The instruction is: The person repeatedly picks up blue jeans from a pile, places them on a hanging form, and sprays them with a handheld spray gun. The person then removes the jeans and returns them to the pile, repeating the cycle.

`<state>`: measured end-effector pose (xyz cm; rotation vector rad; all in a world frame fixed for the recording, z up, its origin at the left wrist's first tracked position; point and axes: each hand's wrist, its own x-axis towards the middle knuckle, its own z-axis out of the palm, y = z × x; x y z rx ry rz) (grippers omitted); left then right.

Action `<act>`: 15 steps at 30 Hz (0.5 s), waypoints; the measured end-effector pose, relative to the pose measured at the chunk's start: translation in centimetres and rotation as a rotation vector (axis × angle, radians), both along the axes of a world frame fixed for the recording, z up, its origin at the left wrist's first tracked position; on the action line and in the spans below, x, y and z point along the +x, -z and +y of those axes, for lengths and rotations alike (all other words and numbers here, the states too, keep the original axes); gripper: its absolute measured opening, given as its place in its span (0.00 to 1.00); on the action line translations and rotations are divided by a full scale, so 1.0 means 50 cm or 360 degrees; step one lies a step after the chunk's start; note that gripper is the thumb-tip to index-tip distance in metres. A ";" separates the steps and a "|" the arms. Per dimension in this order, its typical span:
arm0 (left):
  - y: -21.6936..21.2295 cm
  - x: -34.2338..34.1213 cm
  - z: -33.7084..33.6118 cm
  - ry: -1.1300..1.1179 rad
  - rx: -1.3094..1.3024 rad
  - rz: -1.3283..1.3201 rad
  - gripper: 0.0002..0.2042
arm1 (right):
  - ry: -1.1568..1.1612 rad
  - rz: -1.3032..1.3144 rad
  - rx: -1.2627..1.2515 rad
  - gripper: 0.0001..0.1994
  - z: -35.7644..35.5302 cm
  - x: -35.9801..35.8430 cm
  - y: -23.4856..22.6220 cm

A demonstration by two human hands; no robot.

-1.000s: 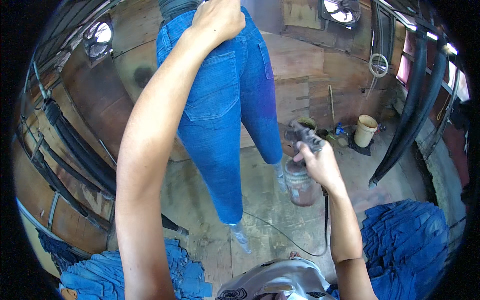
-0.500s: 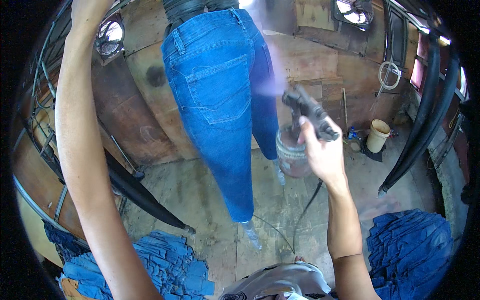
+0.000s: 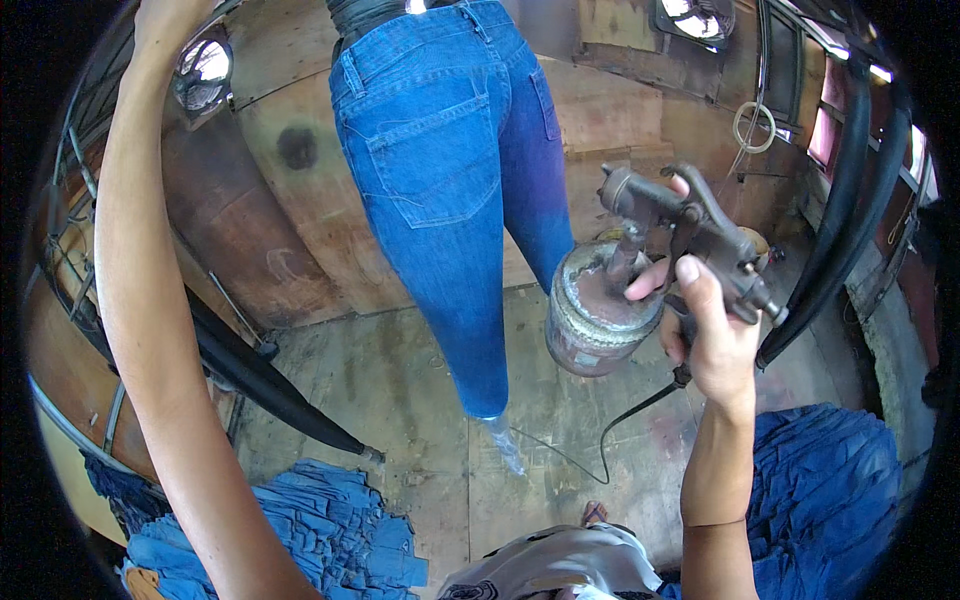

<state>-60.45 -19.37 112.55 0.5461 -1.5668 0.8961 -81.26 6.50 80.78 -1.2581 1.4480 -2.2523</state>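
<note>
A pair of blue jeans (image 3: 430, 180) hangs upright before me, back pocket facing me, on a form with clear plastic at its lower end (image 3: 503, 445). Purple tints the right leg (image 3: 535, 190). My right hand (image 3: 715, 330) is closed round a dark metal spray gun (image 3: 690, 225), its nozzle pointing left toward that leg. Beneath the gun hangs a stained round paint cup (image 3: 605, 315), and a black hose (image 3: 640, 408) trails from the handle. My left arm reaches up along the left side; only the base of my left hand (image 3: 172, 18) shows, its fingers beyond the top edge.
Piles of folded blue denim lie at lower left (image 3: 330, 530) and lower right (image 3: 825, 490). Thick black tubes slope down on the left (image 3: 270, 385) and right (image 3: 850, 200). Wooden panels (image 3: 380, 270) stand behind, with fans at upper left (image 3: 203, 75) and upper right (image 3: 697, 18).
My right hand has brought the spray gun back toward me and to the right, away from the jeans. The purple mist at the nozzle is gone. The left arm has shifted slightly left in view.
</note>
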 end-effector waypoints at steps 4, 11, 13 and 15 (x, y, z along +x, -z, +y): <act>0.004 0.004 -0.017 0.0102 -0.0171 -0.0029 0.16 | -0.0033 0.0021 0.0357 0.11 0.013 0.010 -0.005; 0.001 0.012 -0.025 0.0161 0.0057 0.0073 0.16 | -0.0019 0.0404 0.0773 0.22 -0.005 0.065 0.039; 0.003 0.019 -0.025 0.0170 0.0010 0.0066 0.17 | 0.0001 0.0352 0.0567 0.22 0.006 0.100 0.019; 0.005 0.024 -0.027 0.0160 0.0002 0.0048 0.17 | 0.0115 0.0290 0.0251 0.16 0.011 0.134 -0.005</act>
